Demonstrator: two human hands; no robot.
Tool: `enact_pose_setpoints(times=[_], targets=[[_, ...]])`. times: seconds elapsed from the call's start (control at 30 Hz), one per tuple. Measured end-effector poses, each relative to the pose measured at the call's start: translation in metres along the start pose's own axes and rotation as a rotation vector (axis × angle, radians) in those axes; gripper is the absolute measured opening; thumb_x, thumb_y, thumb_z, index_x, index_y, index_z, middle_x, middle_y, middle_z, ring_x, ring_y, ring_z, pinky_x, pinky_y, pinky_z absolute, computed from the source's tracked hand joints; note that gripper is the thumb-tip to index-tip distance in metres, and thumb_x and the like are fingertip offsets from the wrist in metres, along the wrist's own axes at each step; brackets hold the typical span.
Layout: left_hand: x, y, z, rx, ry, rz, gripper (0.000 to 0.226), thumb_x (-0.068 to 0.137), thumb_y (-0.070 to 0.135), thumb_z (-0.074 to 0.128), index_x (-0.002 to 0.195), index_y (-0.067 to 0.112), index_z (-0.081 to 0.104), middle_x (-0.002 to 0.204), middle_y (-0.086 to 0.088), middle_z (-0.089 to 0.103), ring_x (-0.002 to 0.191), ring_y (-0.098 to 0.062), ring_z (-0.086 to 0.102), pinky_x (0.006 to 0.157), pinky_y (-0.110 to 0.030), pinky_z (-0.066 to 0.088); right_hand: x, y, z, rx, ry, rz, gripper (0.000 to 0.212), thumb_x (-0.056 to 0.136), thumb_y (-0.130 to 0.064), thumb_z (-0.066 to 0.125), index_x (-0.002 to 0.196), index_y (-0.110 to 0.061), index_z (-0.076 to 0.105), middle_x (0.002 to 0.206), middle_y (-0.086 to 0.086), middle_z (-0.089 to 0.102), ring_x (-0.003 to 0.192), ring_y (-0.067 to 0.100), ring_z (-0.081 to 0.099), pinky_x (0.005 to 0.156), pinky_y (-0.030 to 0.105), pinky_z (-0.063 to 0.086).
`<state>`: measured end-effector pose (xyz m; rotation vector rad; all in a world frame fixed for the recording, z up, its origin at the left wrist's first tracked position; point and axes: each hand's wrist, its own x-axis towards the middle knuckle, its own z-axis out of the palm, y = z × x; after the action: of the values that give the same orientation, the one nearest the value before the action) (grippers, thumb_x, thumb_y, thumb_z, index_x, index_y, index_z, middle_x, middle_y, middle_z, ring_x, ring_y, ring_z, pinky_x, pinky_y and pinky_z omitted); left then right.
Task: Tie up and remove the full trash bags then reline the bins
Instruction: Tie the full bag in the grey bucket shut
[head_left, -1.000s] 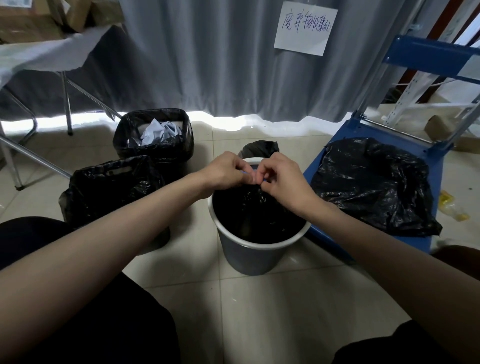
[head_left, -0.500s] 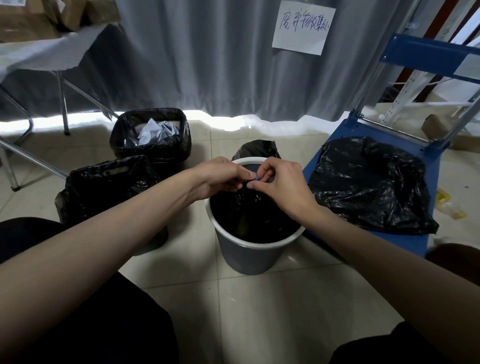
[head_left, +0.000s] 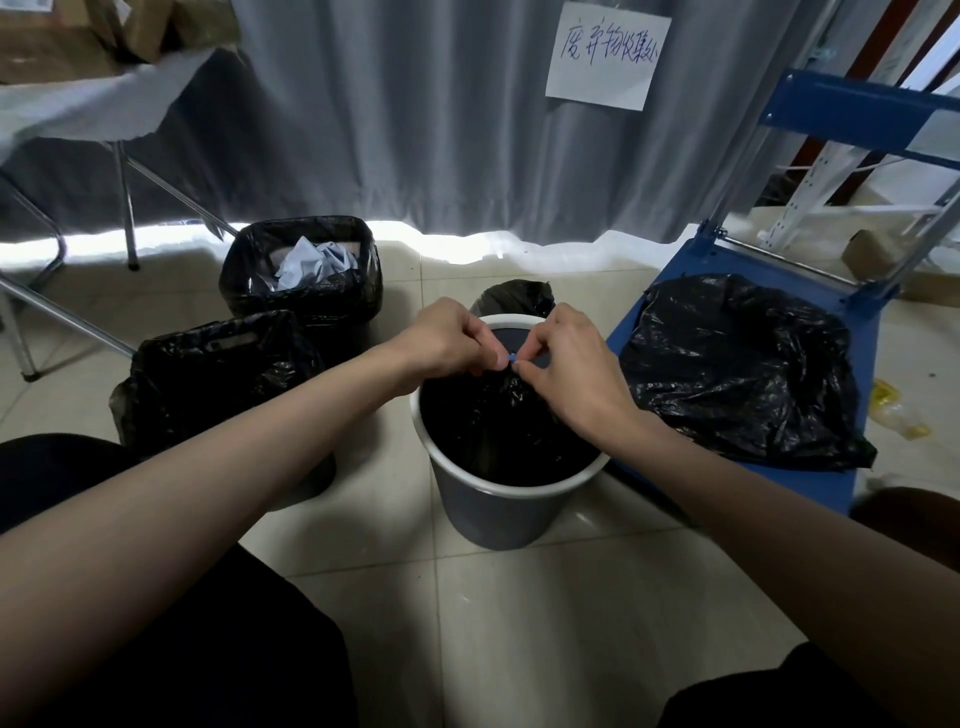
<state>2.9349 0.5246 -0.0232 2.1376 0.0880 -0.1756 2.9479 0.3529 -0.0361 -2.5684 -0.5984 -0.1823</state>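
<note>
A round grey bin (head_left: 498, 512) with a white rim stands on the floor in front of me. A black trash bag (head_left: 498, 431) fills it, its top gathered into a neck. My left hand (head_left: 449, 338) and my right hand (head_left: 563, 358) meet above the bin's far side. Both pinch a small blue tie (head_left: 511, 357) at the bag's gathered neck. A black-lined square bin (head_left: 301, 275) with crumpled paper stands at the back left. A full black bag (head_left: 208, 374) sits nearer on the left.
A blue cart (head_left: 857, 306) on the right carries a loose black bag (head_left: 743, 369). Another black bag (head_left: 517, 296) shows behind the grey bin. A grey curtain with a paper sign (head_left: 605, 54) hangs behind. A folding table's legs (head_left: 124, 208) stand at the left.
Both hands have stayed over the bin's far side, fingers shifting on the blue tie. The view has barely moved.
</note>
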Motion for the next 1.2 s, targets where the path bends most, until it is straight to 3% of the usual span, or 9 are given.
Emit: enact_pose_setpoints(times=[0.2,0.3,0.6,0.73,0.9,0.97,1.03,1.1,1.2], targets=[[0.004,-0.002,-0.004,0.367,0.250,0.218,0.011,0.075,0.011,0.078,0.074,0.022,0.076,0.069,0.008,0.070,0.066,0.001,0.062,0.065,-0.011,0.044,-0.001,0.001,0.006,-0.015,-0.097,-0.061,0.011,0.084,-0.019,0.072,0.074,-0.015,0.068,0.093,-0.005,0.049,0.086,0.013,0.053,0.068,0.036,0.050],[0.006,-0.008,-0.001,0.462,0.286,0.273,0.010,0.077,0.010,0.073,0.075,0.020,0.074,0.077,0.008,0.063,0.075,-0.011,0.060,0.072,-0.024,0.045,-0.003,0.000,0.011,0.068,-0.226,-0.102,0.011,0.080,-0.015,0.074,0.071,-0.011,0.068,0.085,-0.006,0.050,0.079,0.012,0.053,0.073,0.040,0.052],[0.016,-0.021,0.010,0.611,0.319,0.342,0.003,0.077,0.026,0.076,0.079,0.025,0.077,0.101,0.008,0.051,0.098,-0.017,0.042,0.087,-0.032,0.039,-0.006,0.001,0.011,0.194,-0.412,-0.082,0.027,0.077,-0.002,0.073,0.059,-0.019,0.063,0.070,-0.008,0.054,0.063,0.002,0.052,0.058,0.009,0.040],[0.017,-0.017,0.003,0.608,0.317,0.302,0.007,0.076,0.031,0.078,0.083,0.030,0.077,0.119,0.007,0.047,0.108,-0.017,0.044,0.092,-0.033,0.040,-0.006,0.013,0.010,0.245,-0.392,-0.021,0.015,0.075,-0.018,0.082,0.069,-0.017,0.068,0.073,-0.007,0.057,0.063,0.004,0.054,0.063,0.021,0.044],[0.013,-0.009,-0.009,0.585,0.361,0.311,0.031,0.082,0.021,0.073,0.105,0.021,0.051,0.124,-0.002,0.037,0.087,-0.023,0.058,0.071,-0.041,0.050,-0.006,0.030,0.012,0.166,-0.350,0.073,0.060,0.065,-0.046,0.087,0.104,-0.016,0.052,0.088,-0.003,0.054,0.078,0.015,0.053,0.073,0.038,0.047],[0.012,-0.009,-0.011,0.645,0.289,0.244,0.032,0.081,0.017,0.072,0.101,0.022,0.048,0.115,-0.002,0.042,0.085,-0.026,0.059,0.070,-0.041,0.050,-0.007,0.036,0.018,0.025,-0.397,0.066,0.064,0.072,-0.045,0.082,0.122,-0.023,0.048,0.108,-0.002,0.050,0.098,0.021,0.056,0.088,0.043,0.049],[0.011,-0.012,-0.011,0.746,0.055,0.131,0.038,0.076,0.021,0.079,0.104,0.021,0.053,0.109,-0.001,0.050,0.098,-0.026,0.058,0.078,-0.038,0.049,-0.010,0.037,0.025,-0.086,-0.445,0.072,0.061,0.081,-0.042,0.074,0.132,-0.027,0.045,0.121,0.002,0.045,0.109,0.029,0.056,0.095,0.046,0.047],[0.007,-0.020,-0.002,0.815,-0.140,0.049,0.054,0.073,0.028,0.082,0.119,0.019,0.054,0.116,-0.004,0.053,0.108,-0.026,0.055,0.087,-0.037,0.048,-0.012,0.037,0.033,-0.135,-0.476,0.071,0.053,0.088,-0.035,0.068,0.135,-0.026,0.045,0.122,0.006,0.044,0.111,0.034,0.055,0.095,0.047,0.046],[0.001,-0.034,0.019,0.862,-0.187,0.075,0.050,0.082,0.031,0.073,0.127,0.020,0.055,0.126,-0.007,0.050,0.117,-0.027,0.054,0.094,-0.036,0.045,-0.012,0.033,0.037,-0.115,-0.482,0.063,0.031,0.093,-0.019,0.058,0.123,-0.020,0.052,0.116,0.011,0.051,0.108,0.038,0.055,0.083,0.041,0.046]])
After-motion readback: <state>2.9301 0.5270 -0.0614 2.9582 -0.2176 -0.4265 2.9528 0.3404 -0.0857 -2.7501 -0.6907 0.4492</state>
